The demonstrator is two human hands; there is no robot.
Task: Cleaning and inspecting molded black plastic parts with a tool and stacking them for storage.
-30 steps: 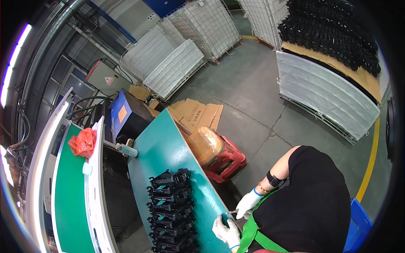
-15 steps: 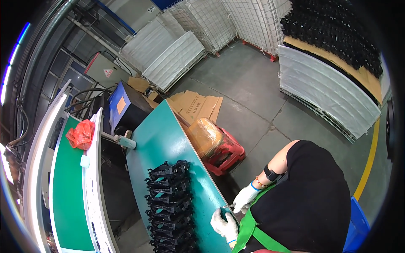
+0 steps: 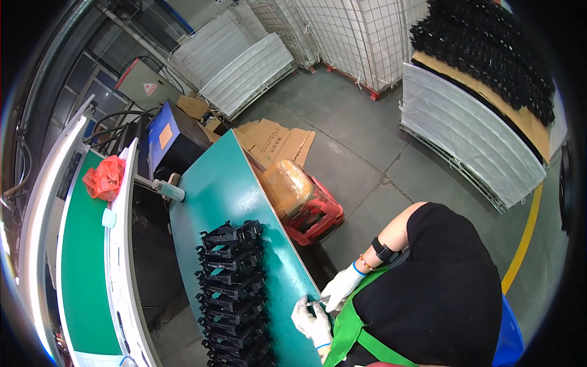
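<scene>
The right hand (image 3: 341, 287) grips a thin stick (image 3: 318, 301), partly hidden; I can't tell if the left hand (image 3: 312, 322) holds anything.

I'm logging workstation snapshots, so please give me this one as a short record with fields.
Left hand: white-gloved, at the table edge; its grip is too small to make out
Right hand: white-gloved, holding a thin item that points toward the left hand
Work surface: green table
Parts: row of similar black parts on the table, left of the hands
Beside table: red stand with a brown, wrapped top
Further left: red plastic bag on a green strip
</scene>
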